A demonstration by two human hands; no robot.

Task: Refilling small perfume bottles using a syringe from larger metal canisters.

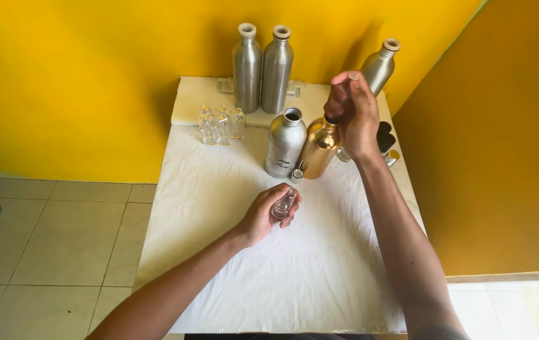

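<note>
Two tall silver bottles [261, 68] stand side by side at the back of the white-covered surface [219, 208]; a third silver bottle [380, 65] leans at the back right; an open silver bottle [284, 143] carrying dark script stands mid-surface, just beside a gold bottle [318, 150]; small clear glass bottles [221, 124] cluster back left.

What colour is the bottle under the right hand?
Gold bottle, seen in the head view, beneath the right hand.
</note>
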